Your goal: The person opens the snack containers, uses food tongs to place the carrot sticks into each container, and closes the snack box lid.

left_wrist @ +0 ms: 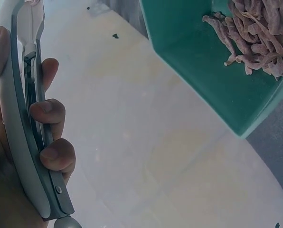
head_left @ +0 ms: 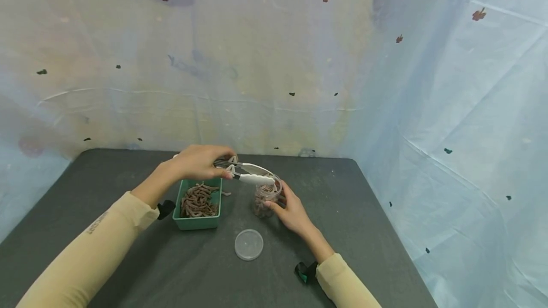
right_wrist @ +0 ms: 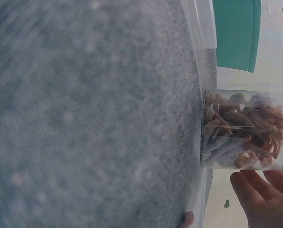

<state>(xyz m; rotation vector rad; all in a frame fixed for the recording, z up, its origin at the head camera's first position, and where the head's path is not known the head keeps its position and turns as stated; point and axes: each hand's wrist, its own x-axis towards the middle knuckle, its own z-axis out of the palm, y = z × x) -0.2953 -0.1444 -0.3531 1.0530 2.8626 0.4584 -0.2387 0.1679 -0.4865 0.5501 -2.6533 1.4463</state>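
My left hand [head_left: 198, 161] grips a pair of tongs [head_left: 257, 179] with white tips and grey handles. In the left wrist view, fingers and thumb wrap the tong handles [left_wrist: 19, 123]. The tong tips reach into the mouth of a clear plastic jar [head_left: 260, 207]; whether they pinch anything cannot be made out. My right hand [head_left: 296, 214] holds the jar from its right side. Brown, finger-like dried pieces [right_wrist: 246, 128] fill much of the jar, which stands upright on the table. More such pieces [head_left: 199, 199] lie heaped in a green tray [head_left: 197, 224] below my left hand.
A round clear lid [head_left: 249, 245] lies on the dark table [head_left: 205, 270] in front of the jar. One loose piece [head_left: 226, 194] rests just right of the tray. Behind the table hangs a pale patterned sheet [head_left: 239, 61], with more sheeting at the right.
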